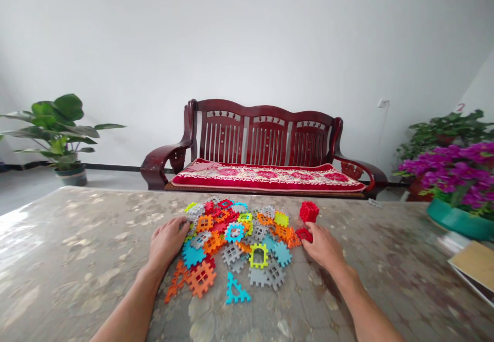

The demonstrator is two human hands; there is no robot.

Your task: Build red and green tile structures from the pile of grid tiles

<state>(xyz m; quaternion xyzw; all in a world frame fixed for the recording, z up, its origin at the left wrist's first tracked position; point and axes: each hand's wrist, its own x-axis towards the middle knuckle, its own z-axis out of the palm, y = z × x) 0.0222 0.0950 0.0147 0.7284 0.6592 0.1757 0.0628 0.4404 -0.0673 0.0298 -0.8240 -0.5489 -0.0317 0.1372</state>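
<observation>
A loose heap of interlocking plastic building tiles point(234, 233) in orange, blue, grey, red and lime green lies in front of me. My left hand point(169, 236) rests at the heap's left edge, fingers stretched out against the tiles, gripping none of them. At the right edge, my right hand point(323, 245) pinches a red building tile point(304, 235) between thumb and fingers. Just beyond that hand stands a stack of red tiles point(309, 211), apart from the heap. A blue triangular tile point(236, 289) lies nearest me, and an orange triangular one point(176, 281) is at the lower left.
The heap is on a table with a patterned, glossy cover point(96, 259). Purple flowers in a teal planter point(459, 219) and a flat box or book point(476, 264) are at the right. A wooden bench point(266, 138) stands beyond, with a potted plant point(71, 174) to the left.
</observation>
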